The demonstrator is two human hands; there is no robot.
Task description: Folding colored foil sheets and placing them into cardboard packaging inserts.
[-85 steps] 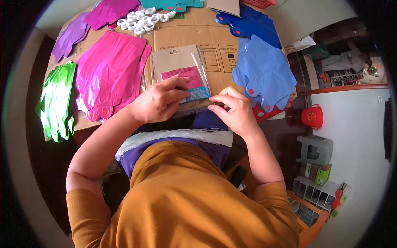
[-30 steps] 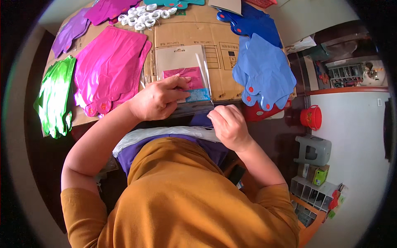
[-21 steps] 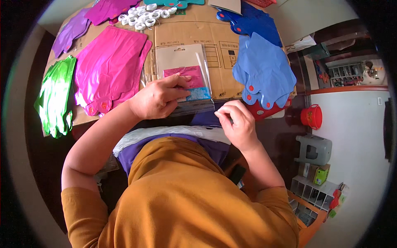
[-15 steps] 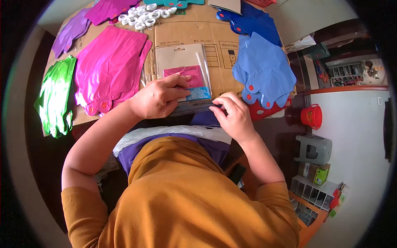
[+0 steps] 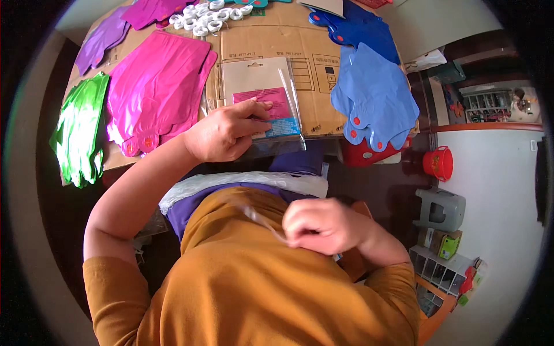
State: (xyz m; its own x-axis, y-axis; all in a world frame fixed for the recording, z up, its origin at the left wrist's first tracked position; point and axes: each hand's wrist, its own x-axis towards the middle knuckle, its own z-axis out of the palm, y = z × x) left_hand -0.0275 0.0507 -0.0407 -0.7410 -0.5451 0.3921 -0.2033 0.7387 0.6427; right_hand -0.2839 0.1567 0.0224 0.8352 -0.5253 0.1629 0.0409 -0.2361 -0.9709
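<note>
A clear plastic bag [image 5: 298, 98] lies at the near edge of the cardboard-covered table. In it are a pale backing card [image 5: 254, 72] with a hang slot, a pink panel and a blue panel. My left hand [image 5: 222, 135] has its fingers curled on the lower part of the bag, holding it against the table. Close to my body, my right hand [image 5: 323, 225] is closed on the end of a thin translucent strip [image 5: 262, 220]. Motion smears the strip and part of this hand.
Flat foil pieces lie around the bag: pink [image 5: 158, 81], green [image 5: 81, 130], purple [image 5: 104, 37], light blue [image 5: 378, 95] and dark blue [image 5: 369, 29]. White ribbon rolls [image 5: 202, 20] sit at the back. A red bucket [image 5: 437, 164] and grey stool [image 5: 441, 209] stand at right.
My right hand has left the bag's lower right corner and come down toward my body, with a thin strip now trailing from it. My left hand stays on the bag.
</note>
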